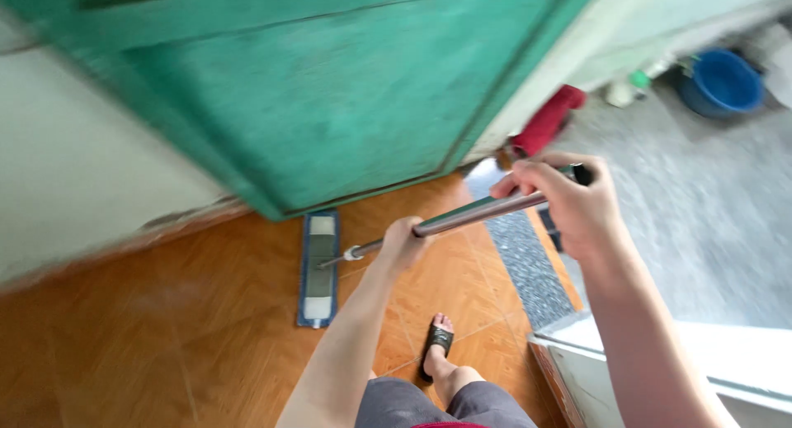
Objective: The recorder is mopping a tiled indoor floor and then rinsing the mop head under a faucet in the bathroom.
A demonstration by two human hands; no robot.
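- Left hand [402, 245] wraps fully around the long grey metal mop handle [478, 212], lower down.
- Right hand [565, 198] clenches its upper end.
- Flat blue-grey rectangular mop head [318, 269] lies on orange tiles, just below the green door [330, 98].

The green door [330, 98] across the upper frame is smeared by motion blur and cut off by the top edge. At upper right, the blue bucket [724, 81] and small items beside it are too blurred to identify. The left hand [404, 245] hides part of the mop handle [478, 213].
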